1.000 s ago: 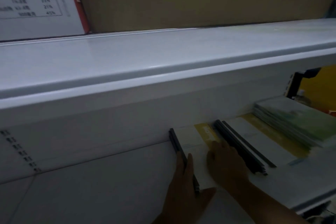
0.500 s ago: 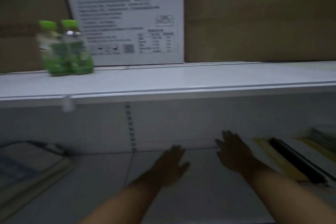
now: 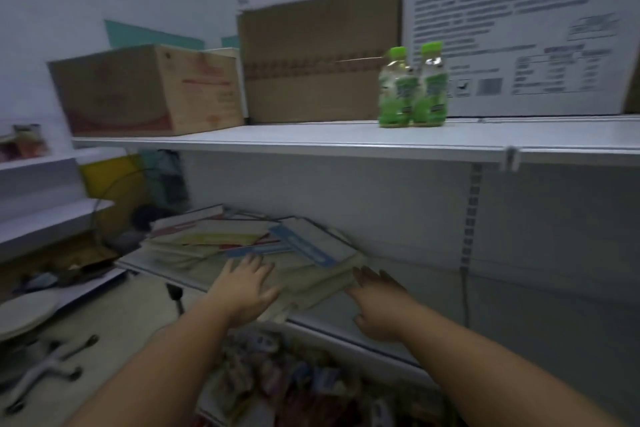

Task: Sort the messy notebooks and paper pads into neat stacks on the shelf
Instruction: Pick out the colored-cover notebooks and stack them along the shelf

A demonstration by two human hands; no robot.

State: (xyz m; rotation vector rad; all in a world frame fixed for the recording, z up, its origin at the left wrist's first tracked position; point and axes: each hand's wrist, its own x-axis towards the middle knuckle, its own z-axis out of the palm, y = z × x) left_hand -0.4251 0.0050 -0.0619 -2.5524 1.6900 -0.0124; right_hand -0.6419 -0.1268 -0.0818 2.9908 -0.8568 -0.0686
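Note:
A messy pile of notebooks and paper pads (image 3: 242, 243) lies fanned out on the left part of the white middle shelf (image 3: 519, 305). The top ones carry blue, yellow and red strips and lie at different angles. My left hand (image 3: 247, 288) rests flat on the near edge of the pile, fingers spread and straight. To the right of it, my right hand (image 3: 381, 298) reaches the pile's right corner with straight fingers and holds nothing. The view is blurred.
On the upper shelf (image 3: 277, 139) stand two green bottles (image 3: 412, 87), brown cardboard boxes (image 3: 145, 90) and a white printed box (image 3: 519, 28). Below the middle shelf lie colourful packets (image 3: 294, 381). At the left are lower white shelves (image 3: 52, 218) and plates (image 3: 24, 312).
The view has swung left from the tidy pads with black spines to the messy pile. Both hands have left those pads and now reach the pile.

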